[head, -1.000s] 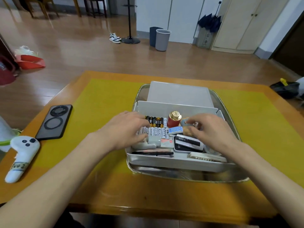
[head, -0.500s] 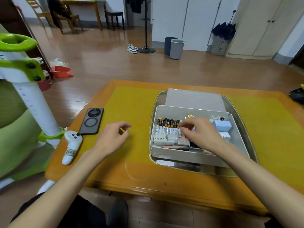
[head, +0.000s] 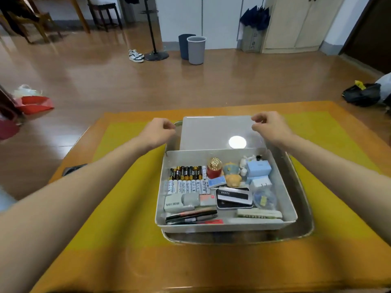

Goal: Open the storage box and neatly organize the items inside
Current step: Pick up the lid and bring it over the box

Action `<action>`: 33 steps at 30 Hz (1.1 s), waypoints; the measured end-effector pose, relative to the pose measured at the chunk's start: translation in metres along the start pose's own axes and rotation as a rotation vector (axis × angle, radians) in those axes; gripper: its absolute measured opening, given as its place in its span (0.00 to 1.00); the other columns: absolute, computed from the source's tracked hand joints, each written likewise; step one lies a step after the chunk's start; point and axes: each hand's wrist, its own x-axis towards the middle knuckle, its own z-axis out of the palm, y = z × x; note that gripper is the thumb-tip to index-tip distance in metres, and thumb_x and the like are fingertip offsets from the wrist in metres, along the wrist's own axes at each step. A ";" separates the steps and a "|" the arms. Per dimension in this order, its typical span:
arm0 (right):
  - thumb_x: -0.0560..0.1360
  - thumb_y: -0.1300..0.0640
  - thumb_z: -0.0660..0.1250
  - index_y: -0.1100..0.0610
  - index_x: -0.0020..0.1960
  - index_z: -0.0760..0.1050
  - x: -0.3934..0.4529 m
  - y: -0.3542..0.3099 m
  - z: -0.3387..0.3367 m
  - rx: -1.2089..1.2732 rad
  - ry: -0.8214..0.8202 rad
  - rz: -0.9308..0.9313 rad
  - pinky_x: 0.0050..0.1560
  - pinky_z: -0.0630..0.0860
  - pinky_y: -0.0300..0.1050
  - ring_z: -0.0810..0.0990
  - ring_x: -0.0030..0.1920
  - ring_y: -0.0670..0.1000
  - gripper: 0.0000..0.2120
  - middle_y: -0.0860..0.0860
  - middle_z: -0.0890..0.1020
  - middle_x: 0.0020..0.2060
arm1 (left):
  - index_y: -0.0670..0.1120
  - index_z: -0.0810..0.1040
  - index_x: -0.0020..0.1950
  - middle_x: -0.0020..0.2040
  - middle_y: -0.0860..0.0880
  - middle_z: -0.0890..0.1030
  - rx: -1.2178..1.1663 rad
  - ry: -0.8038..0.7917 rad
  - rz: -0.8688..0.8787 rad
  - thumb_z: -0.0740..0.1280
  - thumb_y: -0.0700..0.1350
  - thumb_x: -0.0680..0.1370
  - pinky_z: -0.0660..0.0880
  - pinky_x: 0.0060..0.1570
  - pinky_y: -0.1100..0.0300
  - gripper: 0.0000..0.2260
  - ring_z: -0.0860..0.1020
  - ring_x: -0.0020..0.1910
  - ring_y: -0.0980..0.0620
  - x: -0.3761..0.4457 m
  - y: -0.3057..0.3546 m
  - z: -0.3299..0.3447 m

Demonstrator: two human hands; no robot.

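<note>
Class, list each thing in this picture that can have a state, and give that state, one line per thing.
storage box: open, items arranged inside in rows.
lid: off, lying flat behind the box.
left hand: fingers curled, at the lid's left edge; contact unclear.
right hand: fingers curled, at the lid's right edge; contact unclear.
batteries: lying in two neat rows.
pens: lying flat along the front wall.

2 hands [head: 157, 132] [head: 269, 129] flank lid [head: 211, 132].
</note>
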 end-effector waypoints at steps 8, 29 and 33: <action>0.74 0.61 0.70 0.60 0.42 0.72 0.061 0.074 -0.004 0.078 -0.025 0.361 0.38 0.66 0.48 0.69 0.36 0.54 0.07 0.54 0.71 0.35 | 0.38 0.78 0.52 0.46 0.41 0.77 -0.002 -0.056 -0.279 0.63 0.40 0.79 0.69 0.34 0.58 0.07 0.74 0.44 0.44 0.095 -0.019 0.048; 0.72 0.63 0.76 0.59 0.48 0.79 0.091 0.095 0.053 0.348 0.030 0.437 0.52 0.81 0.51 0.83 0.49 0.55 0.08 0.58 0.84 0.52 | 0.46 0.72 0.42 0.47 0.45 0.76 -0.186 0.048 -0.389 0.70 0.46 0.78 0.67 0.31 0.58 0.10 0.73 0.39 0.49 0.149 -0.059 0.102; 0.73 0.65 0.74 0.60 0.63 0.76 0.092 0.079 0.038 0.510 0.101 0.436 0.51 0.81 0.45 0.82 0.53 0.52 0.19 0.55 0.82 0.56 | 0.50 0.68 0.44 0.43 0.51 0.75 -0.330 0.227 -0.343 0.71 0.47 0.77 0.67 0.31 0.60 0.11 0.73 0.39 0.52 0.148 -0.049 0.095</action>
